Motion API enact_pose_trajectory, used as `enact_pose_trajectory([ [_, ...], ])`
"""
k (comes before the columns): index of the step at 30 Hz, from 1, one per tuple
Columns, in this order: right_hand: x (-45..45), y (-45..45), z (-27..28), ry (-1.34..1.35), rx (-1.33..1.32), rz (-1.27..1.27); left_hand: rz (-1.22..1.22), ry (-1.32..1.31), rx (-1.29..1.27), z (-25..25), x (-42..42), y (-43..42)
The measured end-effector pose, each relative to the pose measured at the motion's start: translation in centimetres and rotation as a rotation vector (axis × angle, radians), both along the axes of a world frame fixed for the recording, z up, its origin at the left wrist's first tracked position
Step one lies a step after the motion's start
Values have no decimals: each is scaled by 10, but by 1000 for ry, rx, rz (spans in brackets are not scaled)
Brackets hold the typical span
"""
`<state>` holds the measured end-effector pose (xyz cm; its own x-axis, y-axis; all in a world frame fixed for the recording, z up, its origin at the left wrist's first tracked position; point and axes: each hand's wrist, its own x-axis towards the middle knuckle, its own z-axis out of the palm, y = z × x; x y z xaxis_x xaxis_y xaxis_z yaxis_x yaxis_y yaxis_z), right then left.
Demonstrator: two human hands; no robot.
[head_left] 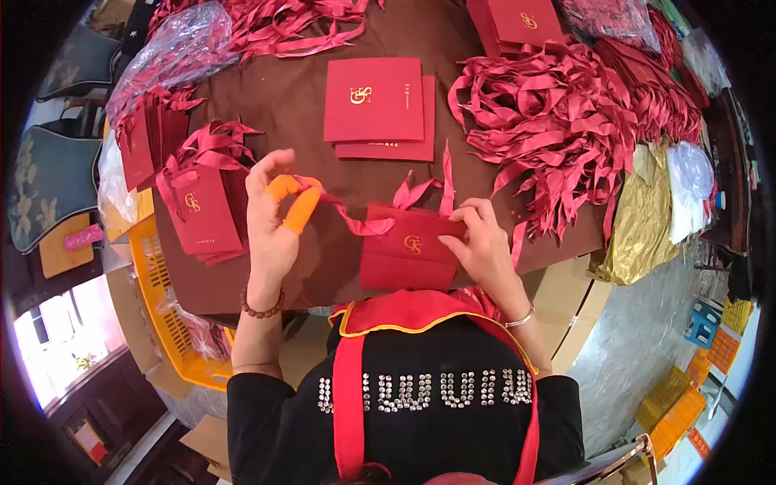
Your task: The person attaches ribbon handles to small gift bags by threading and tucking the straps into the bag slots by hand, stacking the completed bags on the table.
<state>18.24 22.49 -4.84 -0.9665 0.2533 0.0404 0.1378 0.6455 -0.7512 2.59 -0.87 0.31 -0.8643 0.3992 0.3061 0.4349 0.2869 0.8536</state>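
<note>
A red card bag (410,249) with a gold logo lies at the near edge of the brown-covered table, in front of the red apron. My right hand (478,242) pinches its upper right corner between thumb and fingers. To the left, my left hand (279,212) is raised, with orange covers on two fingers. Its covered fingertips are closed on a red ribbon (349,220) that runs across to the bag's upper left. Another ribbon end (448,178) stands up behind the bag.
Two flat red bags (373,101) lie farther back on the brown cloth (283,97). A big ribbon heap (550,121) fills the right side, and stacked bags with ribbons (202,210) lie at left. An orange crate (166,299) stands below the table's left edge.
</note>
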Motion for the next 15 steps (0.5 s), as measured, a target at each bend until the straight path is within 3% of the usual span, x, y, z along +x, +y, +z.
enact_pose_trajectory([
  [1,-1,4,1,-1,1,-6,-6,-1,1,3,2,5],
  [4,1,21,1,-126,-228,53,-245,-724,288,8,15,21],
  [5,3,26,-3,-129,-259,86,-315,-748,273,-1,20,25],
  [7,0,31,-4,-130,-291,117,-378,-740,-43,-11,28,33],
  [9,1,34,0,-336,-541,61,-509,-555,-144,-15,39,47],
  [11,0,34,-3,-379,-613,28,-528,-471,-258,-27,50,54],
  [13,-1,36,-10,-418,-687,-2,-480,-39,-321,-39,58,57],
  [15,-3,37,-17,-423,-785,13,-447,35,-445,-49,61,54],
])
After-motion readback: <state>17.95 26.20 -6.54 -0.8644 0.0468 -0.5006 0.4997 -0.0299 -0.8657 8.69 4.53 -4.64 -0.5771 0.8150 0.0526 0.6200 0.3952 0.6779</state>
